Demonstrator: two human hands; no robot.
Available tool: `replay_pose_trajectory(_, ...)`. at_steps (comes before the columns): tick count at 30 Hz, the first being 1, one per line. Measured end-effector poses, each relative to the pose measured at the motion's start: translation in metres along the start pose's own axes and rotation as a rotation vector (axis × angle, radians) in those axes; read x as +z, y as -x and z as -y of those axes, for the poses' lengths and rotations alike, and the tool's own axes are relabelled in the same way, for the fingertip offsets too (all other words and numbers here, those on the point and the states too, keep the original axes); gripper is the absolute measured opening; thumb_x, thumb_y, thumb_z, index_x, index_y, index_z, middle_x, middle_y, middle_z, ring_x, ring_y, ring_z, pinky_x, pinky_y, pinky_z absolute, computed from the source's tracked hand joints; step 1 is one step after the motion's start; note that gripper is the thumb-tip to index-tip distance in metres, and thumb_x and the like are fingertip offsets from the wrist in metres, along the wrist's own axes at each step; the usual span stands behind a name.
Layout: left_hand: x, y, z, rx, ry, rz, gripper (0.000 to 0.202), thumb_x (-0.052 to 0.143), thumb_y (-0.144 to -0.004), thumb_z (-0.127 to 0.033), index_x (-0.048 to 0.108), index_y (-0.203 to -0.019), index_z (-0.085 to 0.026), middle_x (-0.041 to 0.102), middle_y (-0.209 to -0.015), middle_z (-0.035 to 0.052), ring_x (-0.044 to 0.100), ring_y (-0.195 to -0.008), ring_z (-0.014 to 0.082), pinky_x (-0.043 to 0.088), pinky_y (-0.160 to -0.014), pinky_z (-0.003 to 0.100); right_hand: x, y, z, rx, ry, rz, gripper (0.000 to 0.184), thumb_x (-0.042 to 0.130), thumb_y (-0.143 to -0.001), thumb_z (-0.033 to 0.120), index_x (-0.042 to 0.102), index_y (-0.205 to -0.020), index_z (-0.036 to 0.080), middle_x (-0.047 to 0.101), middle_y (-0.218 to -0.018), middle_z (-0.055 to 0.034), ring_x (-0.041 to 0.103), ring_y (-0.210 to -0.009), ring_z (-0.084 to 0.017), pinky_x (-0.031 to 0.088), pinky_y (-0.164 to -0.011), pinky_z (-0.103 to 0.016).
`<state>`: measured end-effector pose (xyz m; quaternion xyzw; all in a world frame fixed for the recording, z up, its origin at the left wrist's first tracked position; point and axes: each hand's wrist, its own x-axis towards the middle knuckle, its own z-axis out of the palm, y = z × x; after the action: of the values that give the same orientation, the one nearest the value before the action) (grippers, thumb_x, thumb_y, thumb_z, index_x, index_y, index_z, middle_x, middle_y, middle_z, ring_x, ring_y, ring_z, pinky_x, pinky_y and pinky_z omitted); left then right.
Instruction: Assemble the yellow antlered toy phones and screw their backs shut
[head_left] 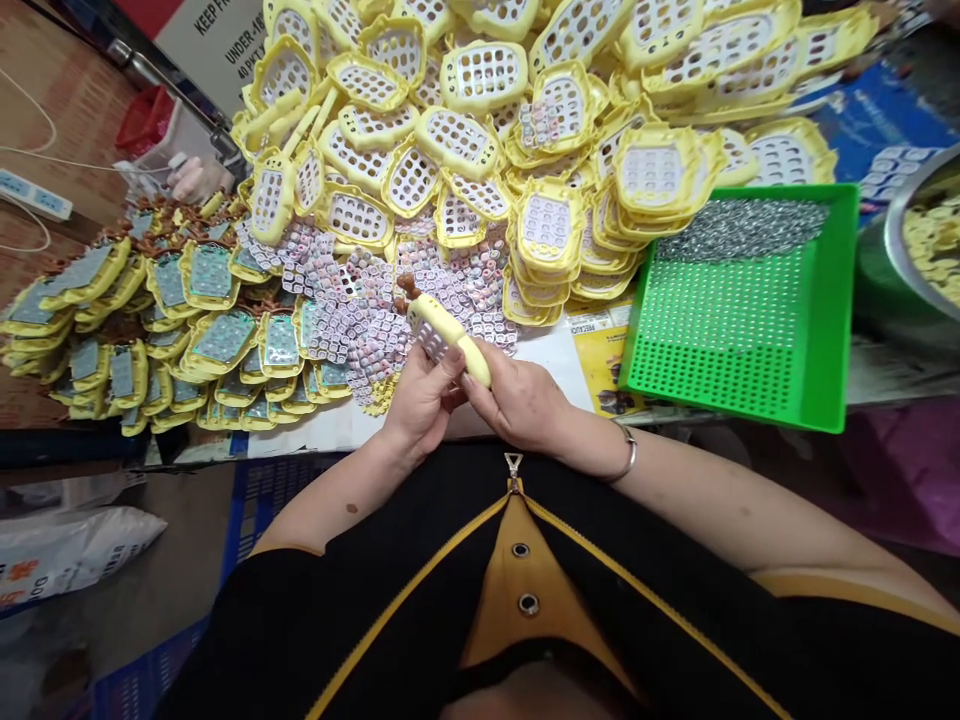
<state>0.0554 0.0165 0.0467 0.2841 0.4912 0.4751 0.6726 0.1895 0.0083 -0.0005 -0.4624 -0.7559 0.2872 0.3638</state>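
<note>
One yellow handset (450, 326) gripped by left hand (421, 398) and right hand (525, 402); one green basket (720, 345) rightward.

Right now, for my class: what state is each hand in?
Left hand: closed, holding the yellow, rounded plastic shell with brown prongs.
Right hand: closed, holding the same shell by its near end.

One held shell (444, 318), one green tray (739, 310)
</note>
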Motion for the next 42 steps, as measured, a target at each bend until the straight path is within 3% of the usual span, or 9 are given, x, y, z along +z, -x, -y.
replay_pose_trajectory(3, 0.001, 0.0, -0.004, 0.08, 0.041, 0.033, 0.058, 0.093, -0.058, -0.041, 0.062, -0.104, -0.023, 0.071, -0.091, -0.0027, 0.069, -0.085, 0.014, 0.053, -0.072, 0.023, 0.004, -0.001, -0.005, 0.102, -0.521, -0.014, 0.05, 0.035, -0.097, 0.061, 0.054, -0.114, 0.018, 0.068, -0.085, -0.0072, 0.064, -0.065, -0.019, 0.052, -0.058, -0.032)
replay_pose_trajectory(6, -0.004, 0.0, -0.008, 0.083, 0.066, 0.109, 0.064, 0.093, -0.058, -0.041, 0.064, -0.111, -0.021, 0.075, -0.102, 0.0047, 0.068, -0.111, 0.0245, 0.053, -0.092, 0.032, 0.007, 0.0, -0.01, 0.324, -1.079, 0.044, 0.043, 0.049, -0.09, 0.065, 0.052, -0.089, 0.022, 0.054, -0.062, 0.0041, 0.05, -0.046, -0.011, 0.042, -0.042, -0.024)
replay_pose_trajectory(9, -0.01, -0.002, -0.01, 0.036, 0.054, 0.116, 0.055, 0.093, -0.058, -0.037, 0.068, -0.103, -0.018, 0.077, -0.099, 0.0073, 0.066, -0.116, 0.0283, 0.052, -0.098, 0.036, 0.009, 0.004, -0.013, 0.42, -1.24, 0.069, 0.044, 0.063, -0.082, 0.064, 0.051, -0.083, 0.022, 0.055, -0.059, 0.0054, 0.05, -0.045, -0.009, 0.041, -0.041, -0.022)
replay_pose_trajectory(12, -0.015, -0.004, -0.008, 0.017, 0.052, 0.051, 0.044, 0.088, -0.066, -0.043, 0.071, -0.095, -0.015, 0.078, -0.096, 0.0089, 0.069, -0.111, 0.0283, 0.053, -0.097, 0.038, 0.011, 0.007, -0.015, 0.435, -1.223, 0.097, 0.047, 0.068, -0.079, 0.066, 0.054, -0.083, 0.021, 0.058, -0.06, 0.0047, 0.053, -0.046, -0.009, 0.043, -0.041, -0.021)
replay_pose_trajectory(17, -0.016, -0.008, -0.005, -0.007, 0.049, -0.027, 0.029, 0.082, -0.076, -0.035, 0.073, -0.091, -0.013, 0.078, -0.092, 0.0097, 0.071, -0.106, 0.0265, 0.054, -0.096, 0.037, 0.011, 0.006, -0.015, 0.473, -1.215, 0.135, 0.052, 0.068, -0.075, 0.071, 0.056, -0.082, 0.021, 0.057, -0.059, 0.0049, 0.053, -0.047, -0.009, 0.046, -0.041, -0.02)
replay_pose_trajectory(29, -0.017, -0.004, 0.0, -0.007, 0.068, -0.04, 0.027, 0.083, -0.074, -0.032, 0.072, -0.088, -0.011, 0.078, -0.094, 0.0122, 0.069, -0.108, 0.0276, 0.052, -0.095, 0.038, 0.013, 0.01, -0.019, 0.58, -1.149, 0.087, 0.057, 0.064, -0.076, 0.074, 0.062, -0.092, 0.02, 0.068, -0.076, -0.0025, 0.065, -0.059, -0.015, 0.059, -0.056, -0.03)
replay_pose_trajectory(35, -0.017, 0.001, 0.001, -0.016, 0.055, -0.038, 0.028, 0.083, -0.074, -0.032, 0.072, -0.09, -0.013, 0.077, -0.094, 0.01, 0.069, -0.104, 0.0255, 0.052, -0.095, 0.037, 0.011, 0.014, -0.014, 0.503, -1.145, 0.169, 0.054, 0.073, -0.073, 0.065, 0.061, -0.102, 0.021, 0.071, -0.092, -0.0041, 0.067, -0.07, -0.016, 0.063, -0.065, -0.034)
replay_pose_trajectory(38, -0.017, 0.006, 0.002, 0.003, 0.059, -0.018, 0.033, 0.085, -0.072, -0.037, 0.071, -0.094, -0.016, 0.076, -0.098, 0.0072, 0.069, -0.103, 0.0219, 0.052, -0.093, 0.033, 0.008, 0.018, -0.012, 0.322, -0.875, 0.038, 0.054, 0.077, -0.075, 0.051, 0.058, -0.116, 0.022, 0.071, -0.103, -0.0063, 0.067, -0.083, -0.019, 0.062, -0.072, -0.037)
replay_pose_trajectory(42, -0.013, 0.013, 0.003, 0.013, 0.072, 0.06, 0.051, 0.084, -0.071, -0.048, 0.068, -0.112, -0.022, 0.073, -0.109, 0.0045, 0.067, -0.109, 0.0212, 0.052, -0.094, 0.032, 0.001, 0.022, -0.009, 0.023, -0.182, -0.166, 0.039, 0.063, -0.088, 0.029, 0.061, -0.127, 0.022, 0.069, -0.113, -0.0124, 0.066, -0.096, -0.025, 0.059, -0.085, -0.044)
